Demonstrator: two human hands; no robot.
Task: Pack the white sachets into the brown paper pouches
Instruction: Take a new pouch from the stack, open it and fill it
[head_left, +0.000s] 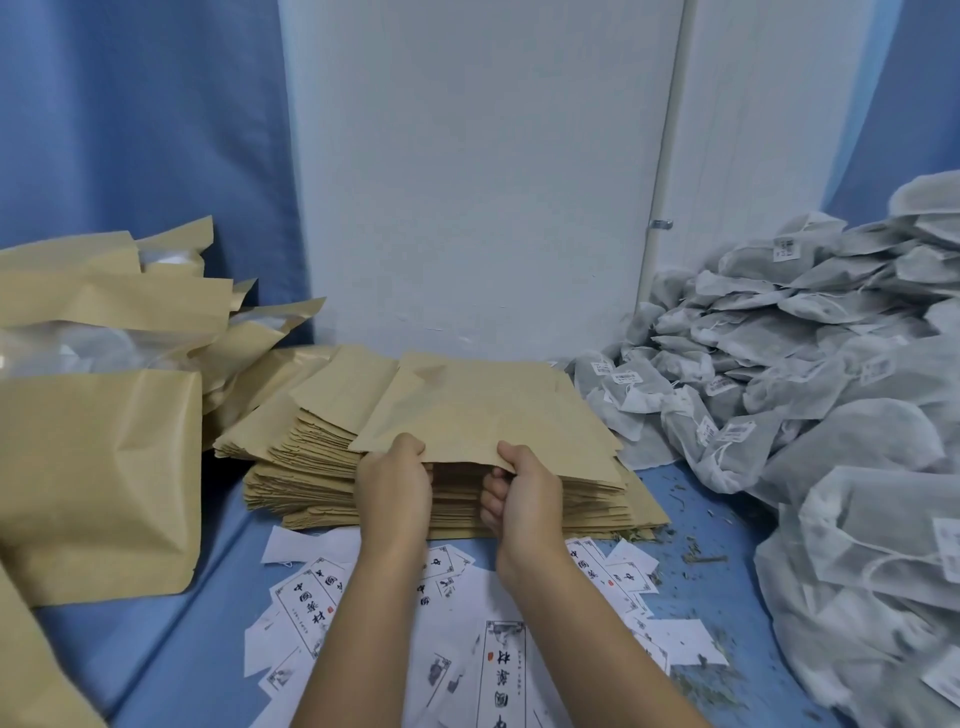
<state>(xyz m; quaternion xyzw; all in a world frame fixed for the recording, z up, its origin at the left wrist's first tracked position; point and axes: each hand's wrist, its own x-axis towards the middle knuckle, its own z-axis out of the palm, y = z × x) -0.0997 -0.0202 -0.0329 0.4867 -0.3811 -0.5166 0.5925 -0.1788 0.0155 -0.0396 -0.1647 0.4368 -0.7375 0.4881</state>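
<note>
A thick stack of flat brown paper pouches (332, 483) lies in the middle on the blue cloth. The top pouch (483, 410) is lifted at its near edge. My left hand (395, 483) pinches that edge on the left, and my right hand (524, 493) pinches it on the right, thumbs on top. A big heap of white sachets (810, 364) with small printed tags fills the right side. Neither hand touches the sachets.
Filled brown pouches (98, 467) with clear windows stand and lean at the left. Printed white paper labels (306, 597) lie scattered under my forearms. Dry herb crumbs (701, 556) dot the blue cloth at the right. A white panel (483, 182) and blue curtains rise behind.
</note>
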